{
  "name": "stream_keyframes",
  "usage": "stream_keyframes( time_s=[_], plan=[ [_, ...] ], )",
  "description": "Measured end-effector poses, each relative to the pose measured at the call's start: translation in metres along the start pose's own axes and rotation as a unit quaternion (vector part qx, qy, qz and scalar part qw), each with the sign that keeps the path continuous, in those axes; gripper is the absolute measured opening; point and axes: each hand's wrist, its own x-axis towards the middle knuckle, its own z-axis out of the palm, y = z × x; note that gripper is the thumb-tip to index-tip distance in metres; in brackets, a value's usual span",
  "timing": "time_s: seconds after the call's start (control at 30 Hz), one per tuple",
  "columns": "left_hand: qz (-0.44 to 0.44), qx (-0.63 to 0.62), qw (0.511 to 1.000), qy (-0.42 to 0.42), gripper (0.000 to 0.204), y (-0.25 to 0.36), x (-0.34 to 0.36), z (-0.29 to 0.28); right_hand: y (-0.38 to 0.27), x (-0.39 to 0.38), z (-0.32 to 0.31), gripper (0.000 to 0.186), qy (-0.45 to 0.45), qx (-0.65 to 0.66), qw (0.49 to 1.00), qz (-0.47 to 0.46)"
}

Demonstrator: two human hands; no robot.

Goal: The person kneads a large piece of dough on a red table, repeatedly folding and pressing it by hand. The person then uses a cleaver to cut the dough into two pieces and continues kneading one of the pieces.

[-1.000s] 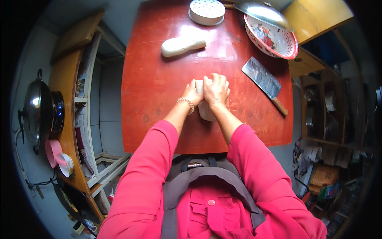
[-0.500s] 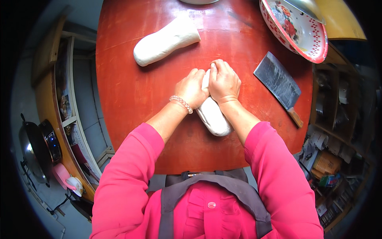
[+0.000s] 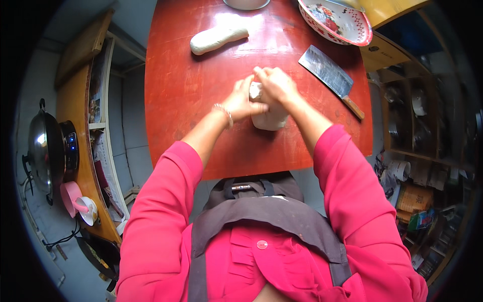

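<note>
A piece of white dough (image 3: pixel 270 119) lies on the red table (image 3: pixel 191 100) between my hands, its rounded near end showing below them. My left hand (image 3: pixel 242 102) curves around its left side, thumb stretched across the top. My right hand (image 3: pixel 275 84) bends over the dough's far right side, its palm side and part of its fingers hidden. Between the two hands a small lump of the dough's far end pokes up. Farther off to the left rests a second, log-shaped piece of dough (image 3: pixel 219 40), touched by neither hand.
To the right lies a cleaver (image 3: pixel 327 69) with a wooden handle. Beyond it stands a red-rimmed enamel basin (image 3: pixel 347 25) with a flower pattern. A round bowl (image 3: pixel 246 4) sits at the far edge. On the left side counter are a lidded wok (image 3: pixel 44 151) and a pink container (image 3: pixel 71 197).
My view has shifted, so the table appears farther off. Both hands have changed from pressing down close together to cupping the dough's sides. The dough between them now looks shorter and thicker.
</note>
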Motion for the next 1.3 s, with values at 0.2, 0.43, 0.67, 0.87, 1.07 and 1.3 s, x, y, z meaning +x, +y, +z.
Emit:
stream_keyframes(
  time_s=[0.2,0.43,0.67,0.87,1.07,1.3],
  plan=[
    [0.091,0.066,0.991,0.076,0.119,-0.034,-0.048,0.047,0.002,-0.071,0.081,0.028,0.345,-0.053,0.919,-0.182],
    [0.089,0.067,0.988,0.111,0.069,-0.054,0.025,0.014,-0.002,0.012,0.079,0.010,0.342,-0.070,0.920,-0.177],
    [-0.010,0.046,0.995,0.093,0.050,-0.047,0.076,-0.003,0.004,0.072,0.054,0.022,0.264,-0.026,0.957,-0.122],
    [-0.092,0.063,0.993,0.048,0.060,-0.027,0.109,-0.007,0.012,0.094,0.034,0.042,0.132,0.045,0.990,0.009],
    [-0.018,-0.029,0.999,0.013,0.089,0.020,0.044,-0.002,0.000,0.054,-0.029,0.081,-0.087,0.169,0.982,-0.002],
    [0.061,0.024,0.994,0.086,0.091,0.005,-0.042,0.066,0.027,-0.085,0.047,0.023,0.307,-0.029,0.918,-0.248]
  ],
)
